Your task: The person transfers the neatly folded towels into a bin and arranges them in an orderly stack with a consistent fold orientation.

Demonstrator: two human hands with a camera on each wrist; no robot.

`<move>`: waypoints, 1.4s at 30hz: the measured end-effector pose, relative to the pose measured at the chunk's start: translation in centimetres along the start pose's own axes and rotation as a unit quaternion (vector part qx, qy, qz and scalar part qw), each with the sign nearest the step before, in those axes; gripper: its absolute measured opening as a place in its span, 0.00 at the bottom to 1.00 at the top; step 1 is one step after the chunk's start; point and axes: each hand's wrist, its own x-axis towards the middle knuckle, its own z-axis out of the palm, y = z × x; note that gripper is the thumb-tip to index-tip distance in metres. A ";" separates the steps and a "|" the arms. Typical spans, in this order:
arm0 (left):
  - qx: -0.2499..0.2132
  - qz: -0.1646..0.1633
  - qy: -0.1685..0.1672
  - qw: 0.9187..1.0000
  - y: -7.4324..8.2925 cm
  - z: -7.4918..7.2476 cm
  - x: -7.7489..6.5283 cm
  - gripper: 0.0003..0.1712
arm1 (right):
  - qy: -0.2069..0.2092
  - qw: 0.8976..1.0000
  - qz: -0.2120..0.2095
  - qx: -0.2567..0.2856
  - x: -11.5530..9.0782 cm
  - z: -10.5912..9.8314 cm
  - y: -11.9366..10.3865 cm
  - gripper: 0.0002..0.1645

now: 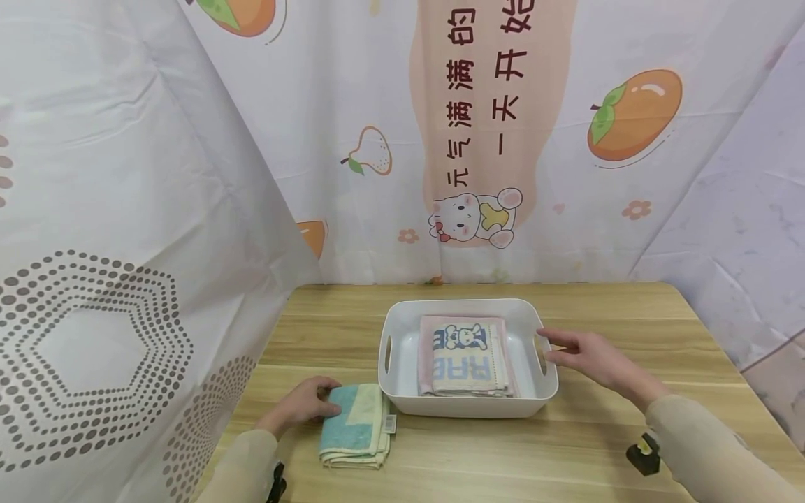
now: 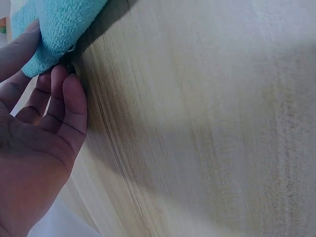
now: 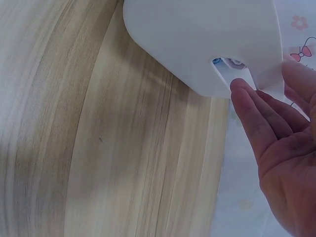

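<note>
A folded blue-and-cream towel [image 1: 355, 423] with a small white tag lies on the table, left of a white plastic basket [image 1: 465, 407]. My left hand [image 1: 307, 402] pinches the towel's left edge, with the thumb on top and the other fingers curled at its underside [image 2: 59, 101]. Inside the basket lies a folded pink towel [image 1: 428, 349], under a cream towel [image 1: 468, 363] with a blue bear pattern. At the basket's right side, my right hand [image 1: 594, 356] holds the wall by the handle hole. In the right wrist view its fingertips [image 3: 242, 86] meet that hole.
The wood-grain table [image 1: 465, 461] extends around the basket and the towel. Behind it hangs a white curtain [image 1: 365, 230] with printed fruit and writing. Another patterned curtain [image 1: 113, 209] borders the left side.
</note>
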 end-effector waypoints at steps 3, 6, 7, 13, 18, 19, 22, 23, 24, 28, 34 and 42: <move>0.002 -0.004 0.002 1.000 0.0 0.1 0.0 0.31 | -0.001 1.000 0.003 -0.002 0.0 0.0 0.0 0.34; 0.003 -0.008 0.003 1.000 0.0 0.2 0.1 0.31 | -0.002 1.000 0.005 -0.004 0.0 0.0 0.0 0.34; 0.002 -0.009 0.003 1.000 0.1 0.2 0.1 0.31 | -0.001 1.000 0.005 -0.004 0.0 0.0 0.0 0.34; 0.002 -0.028 0.005 1.000 0.5 0.3 0.3 0.29 | -0.002 1.000 -0.007 -0.003 0.0 -0.2 -0.3 0.34; 0.019 -0.046 0.012 0.999 0.8 0.5 0.6 0.29 | -0.003 1.000 -0.010 0.002 -0.2 -0.2 -0.5 0.34; 0.023 -0.048 0.014 0.998 0.8 0.5 0.6 0.29 | -0.004 1.000 -0.010 0.002 -0.2 -0.2 -0.5 0.34; 0.033 -0.056 0.020 0.998 0.9 0.6 0.8 0.31 | -0.003 1.000 -0.010 0.002 -0.2 -0.2 -0.5 0.33; 0.035 -0.058 0.022 0.997 0.9 0.6 0.8 0.31 | -0.003 1.000 -0.011 0.000 -0.1 -0.2 -0.5 0.33; 0.037 -0.061 0.024 0.997 1.0 0.6 0.9 0.31 | -0.002 1.000 -0.011 -0.001 -0.1 -0.2 -0.5 0.34; 0.040 -0.063 0.026 0.997 1.3 0.7 1.0 0.30 | -0.002 1.000 -0.003 -0.005 0.0 -0.2 -0.3 0.34; 0.043 -0.058 0.021 0.997 1.7 0.7 1.1 0.26 | -0.006 1.000 0.011 0.001 0.0 -0.1 -0.1 0.34; 0.054 -0.052 0.005 0.997 1.7 0.6 1.1 0.25 | 0.000 1.000 0.000 -0.006 0.1 0.0 0.0 0.33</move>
